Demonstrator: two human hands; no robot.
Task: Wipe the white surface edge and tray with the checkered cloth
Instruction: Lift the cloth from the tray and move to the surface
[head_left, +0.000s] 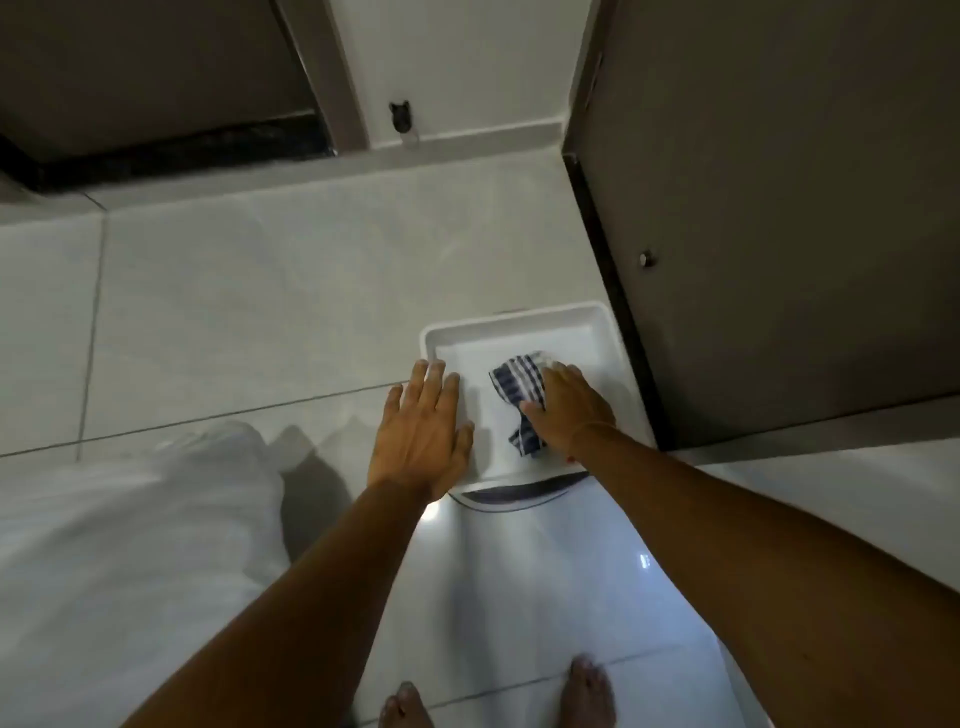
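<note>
Pale glossy floor tiles (260, 291) with thin grey joints fill the view from above, met on the right by a dark brown door (789, 208) and at the top by a light wall strip with a skirting line. On these tiles, close beside the foot of the door, lies a white rectangular tray (514, 325) with a raised rim and rounded corners. Inside it, toward its right half, sits the checkered cloth (511, 387), blue and white, bunched into a crumpled strip that runs from the middle of the tray down toward its near rim. The right hand (569, 410) lies palm down on the cloth, fingers curled over it so the grip is closed on the fabric and pressing it against the tray's floor. The left hand (423, 434) rests flat on the tray's left rim, fingers spread and extended, its grip open and holding nothing. Just below the tray's near rim a curved dark-edged white surface (514, 499) shows, though what it belongs to cannot be told. To the left a white bundle of fabric (135, 545) lies blurred on the floor. At the bottom edge two bare feet (589, 691) stand on the tiles.
</note>
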